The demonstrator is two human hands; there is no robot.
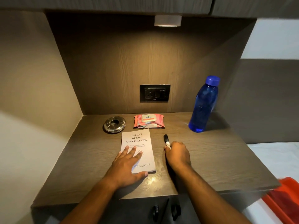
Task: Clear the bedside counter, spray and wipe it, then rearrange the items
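On the brown wooden bedside counter (210, 162) lies a white paperback book (137, 139), and my left hand (127, 167) rests flat on its lower half with fingers spread. My right hand (177, 155) is closed around the lower end of a black marker (166, 140) that lies on the counter to the right of the book. A pink pack of wet wipes (148, 121) sits at the back, with a round metal ashtray (114, 124) to its left. A blue water bottle (203, 105) stands upright at the back right.
A black power socket (154, 93) is set in the back wall under a small lamp (167, 21). Side walls box in the counter on the left. Two dark drawer handles (165, 210) show below the front edge. A red object (284, 199) lies on the white bed at the right.
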